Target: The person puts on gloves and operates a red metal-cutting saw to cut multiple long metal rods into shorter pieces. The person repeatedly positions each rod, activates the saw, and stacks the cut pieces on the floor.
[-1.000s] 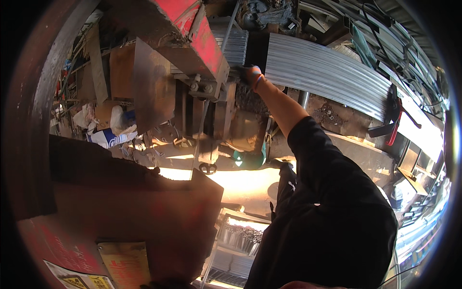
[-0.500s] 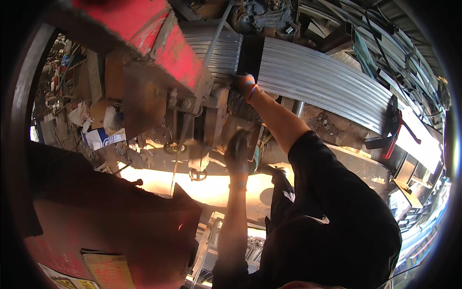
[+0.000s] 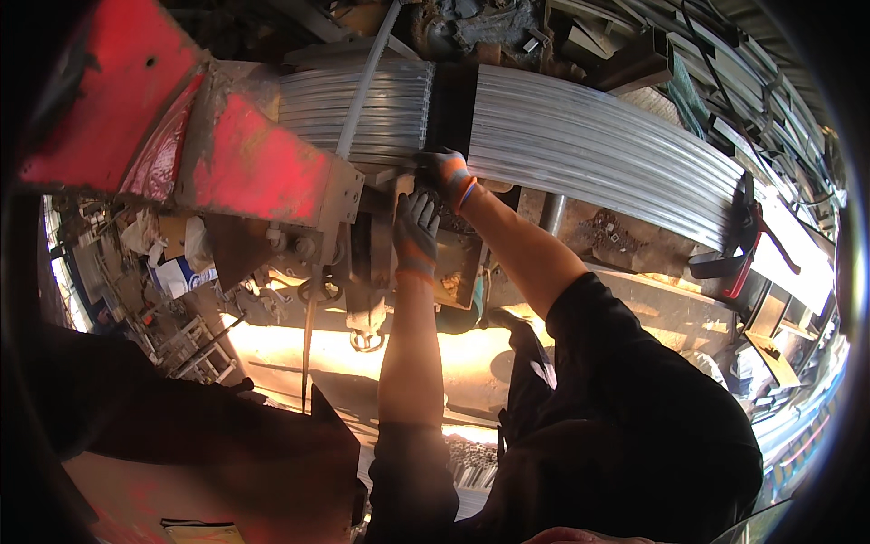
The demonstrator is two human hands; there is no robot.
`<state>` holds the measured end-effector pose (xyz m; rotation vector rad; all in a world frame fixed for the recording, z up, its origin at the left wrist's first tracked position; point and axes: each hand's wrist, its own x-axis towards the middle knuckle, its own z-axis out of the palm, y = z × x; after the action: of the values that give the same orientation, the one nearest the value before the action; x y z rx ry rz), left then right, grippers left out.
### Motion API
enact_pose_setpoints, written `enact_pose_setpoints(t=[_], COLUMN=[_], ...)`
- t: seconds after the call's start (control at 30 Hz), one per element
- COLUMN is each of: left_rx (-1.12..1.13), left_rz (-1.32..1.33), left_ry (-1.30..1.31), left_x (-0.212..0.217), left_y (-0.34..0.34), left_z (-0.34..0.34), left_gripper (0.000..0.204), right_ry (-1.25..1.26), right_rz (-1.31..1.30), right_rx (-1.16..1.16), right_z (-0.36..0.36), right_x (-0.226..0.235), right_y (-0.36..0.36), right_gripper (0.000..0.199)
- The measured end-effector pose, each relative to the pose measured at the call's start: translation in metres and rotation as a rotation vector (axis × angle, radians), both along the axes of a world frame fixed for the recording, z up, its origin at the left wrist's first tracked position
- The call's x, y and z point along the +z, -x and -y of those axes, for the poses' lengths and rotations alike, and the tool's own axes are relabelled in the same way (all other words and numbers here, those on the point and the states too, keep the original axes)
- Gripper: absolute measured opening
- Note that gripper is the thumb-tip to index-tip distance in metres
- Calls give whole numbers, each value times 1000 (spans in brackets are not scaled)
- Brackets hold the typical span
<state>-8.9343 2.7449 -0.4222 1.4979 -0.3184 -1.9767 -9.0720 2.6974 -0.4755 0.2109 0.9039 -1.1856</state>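
Observation:
Gloved in grey and orange, my left hand [image 3: 417, 231] reaches up with its fingers stretched out towards the near edge of a cut bundle of metal tubes [image 3: 381, 109]. Just right of it, my right hand [image 3: 446, 172], in a matching glove, has its fingers bent leftward into shadow by that bundle's near corner. Whatever those fingers hold is hidden. A longer bundle of silvery metal tubes [image 3: 598, 140] lies to the right, across a dark gap from the cut one. The red machine arm [image 3: 263, 163] stands left of my hands.
A red-handled hacksaw-like tool [image 3: 745, 254] rests at the long bundle's right end. Behind lie several loose metal profiles [image 3: 761, 100]. The lower left holds a dark red machine housing [image 3: 217, 490]. Under my hands is a small handwheel [image 3: 367, 340]; sunlit floor [image 3: 344, 358] shows below.
My left hand has moved up to beside my right hand, which stays near the cut bundle. The red arm appears farther left and lower, uncovering more of that bundle.

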Motion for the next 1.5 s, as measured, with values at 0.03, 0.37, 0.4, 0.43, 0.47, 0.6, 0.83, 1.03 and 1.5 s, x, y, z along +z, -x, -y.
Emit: enact_pose_setpoints(t=[0.03,0.37,0.4,0.43,0.47,0.6,0.83,1.03,1.5], left_rx=[13,35,45,73,78,112,174,302,489], left_rz=[27,4,-31,-14,-32,-146,-401,-572,-362], left_ry=[-39,26,36,-1,17,13,174,104,-19], left_x=[-3,-3,-6,-10,-14,-30,-35,-31,-14], left_y=[1,9,9,9,10,16,43,58,80], left_z=[2,10,11,13,15,29,54,75,87], left_gripper=[68,69,68,67,62,45,34,41,30], right_ry=[-72,-252,-179,-165,-150,-167,-139,175,469], right_rz=[18,-164,-148,-112,-78,-124,-195,-624,-1316], right_rx=[-35,-42,-12,48,106,96,-11,335,514], right_z=[0,22,23,24,24,27,28,19,40], right_x=[4,6,3,0,-2,0,39,55,70], right_y=[3,-1,-1,0,1,0,3,28,95], right_gripper=[17,29,29,29,29,34,23,23,29])
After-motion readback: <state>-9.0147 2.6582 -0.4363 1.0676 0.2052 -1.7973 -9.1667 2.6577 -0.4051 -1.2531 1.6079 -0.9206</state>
